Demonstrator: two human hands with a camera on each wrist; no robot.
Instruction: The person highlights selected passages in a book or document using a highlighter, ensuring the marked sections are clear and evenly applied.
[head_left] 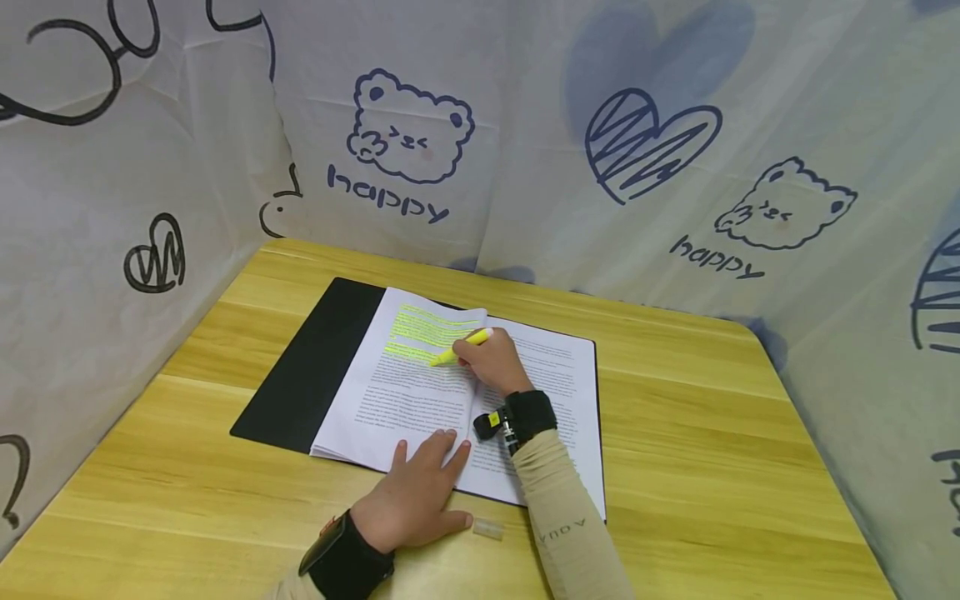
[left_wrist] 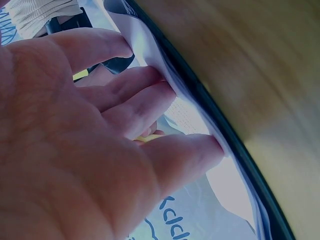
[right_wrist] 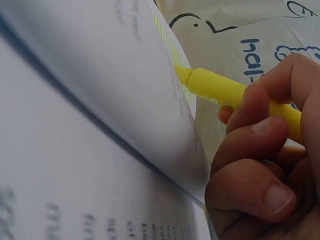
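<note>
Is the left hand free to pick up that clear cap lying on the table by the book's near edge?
Probably yes. The cap lies bare on the table, just right of the left hand, with nothing over it. That hand rests flat on the book, holding nothing; the right hand holds the highlighter.

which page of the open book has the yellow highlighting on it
The left page, next to the black cover. Its top lines are marked yellow, and the highlighter in the right hand has its tip there. The right page shows plain print only.
</note>
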